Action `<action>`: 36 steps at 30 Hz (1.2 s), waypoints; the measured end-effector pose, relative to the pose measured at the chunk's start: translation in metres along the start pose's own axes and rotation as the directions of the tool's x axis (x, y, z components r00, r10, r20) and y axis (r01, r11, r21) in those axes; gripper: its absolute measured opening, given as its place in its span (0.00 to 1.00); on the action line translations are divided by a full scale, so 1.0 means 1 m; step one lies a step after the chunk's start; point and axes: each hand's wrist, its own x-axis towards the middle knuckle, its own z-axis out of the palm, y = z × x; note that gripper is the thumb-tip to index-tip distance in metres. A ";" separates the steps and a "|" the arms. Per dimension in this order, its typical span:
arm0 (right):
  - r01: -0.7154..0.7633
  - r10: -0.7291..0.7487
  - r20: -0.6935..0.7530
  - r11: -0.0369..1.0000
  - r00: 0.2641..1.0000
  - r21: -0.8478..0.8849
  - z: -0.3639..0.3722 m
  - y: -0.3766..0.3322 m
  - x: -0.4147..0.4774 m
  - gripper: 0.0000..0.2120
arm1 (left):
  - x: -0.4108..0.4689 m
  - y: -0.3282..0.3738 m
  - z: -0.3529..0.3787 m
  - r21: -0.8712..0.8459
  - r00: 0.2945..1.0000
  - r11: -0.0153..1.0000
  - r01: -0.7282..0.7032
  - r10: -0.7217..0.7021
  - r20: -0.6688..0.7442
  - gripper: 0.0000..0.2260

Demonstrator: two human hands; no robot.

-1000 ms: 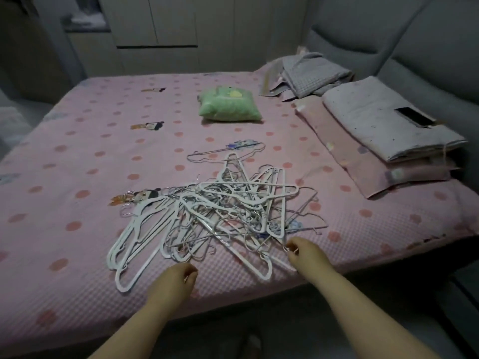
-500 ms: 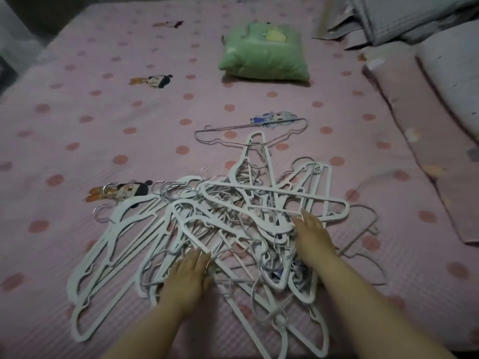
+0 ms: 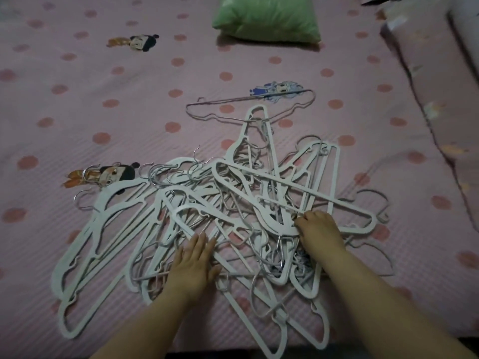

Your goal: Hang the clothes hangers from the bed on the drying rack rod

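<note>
The left hand lay flat on the tangled hangers (mostly white plastic) on the bed, grip released; the right hand curled its grip round hangers mid-pile.

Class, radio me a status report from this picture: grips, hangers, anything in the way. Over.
Left grip flat on hangers. Right grip curled round one in the pile. Hangers tangled on bed, none lifted. Tangle in the way; rack not in view.
</note>
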 end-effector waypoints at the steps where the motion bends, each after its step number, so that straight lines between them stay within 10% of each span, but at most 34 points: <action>1: 0.013 -0.014 0.065 1.000 0.998 0.013 -0.005 -0.002 -0.002 0.18 | 0.000 0.000 -0.001 0.006 1.000 1.000 -0.004 0.004 0.008 0.64; 4: 0.007 -0.023 0.100 0.988 0.995 0.155 -0.009 -0.001 -0.008 0.14 | -0.001 -0.001 -0.002 0.038 1.000 0.999 -0.018 0.017 0.024 0.62; 8: -0.078 0.048 0.094 0.935 0.994 0.347 -0.027 0.002 -0.021 0.14 | -0.004 0.003 -0.017 -0.007 0.996 1.000 -0.006 0.006 0.084 0.29; 13: -0.177 0.213 -0.044 0.897 0.976 0.404 -0.061 0.011 -0.044 0.12 | -0.018 0.034 -0.062 -0.144 0.986 0.979 -0.145 0.131 -0.102 0.23; 18: -0.252 0.327 -0.152 0.892 0.933 0.374 -0.094 0.009 -0.079 0.10 | -0.066 0.092 -0.116 -0.615 0.920 0.695 -0.373 0.363 -0.148 0.20; 24: -0.486 0.529 -0.159 0.839 0.833 0.245 -0.144 -0.024 -0.146 0.06 | -0.117 0.129 -0.156 -0.689 0.838 0.486 -0.537 0.400 -0.371 0.17; 33: -0.810 0.884 -0.262 0.461 0.386 0.361 -0.169 -0.076 -0.269 0.15 | -0.203 0.164 -0.169 -0.733 0.669 0.254 -0.631 0.657 -0.348 0.13; 36: -0.748 0.909 -0.195 0.414 0.368 0.518 -0.160 -0.091 -0.317 0.13 | -0.234 0.176 -0.161 -0.752 0.566 0.203 -0.628 0.782 -0.262 0.13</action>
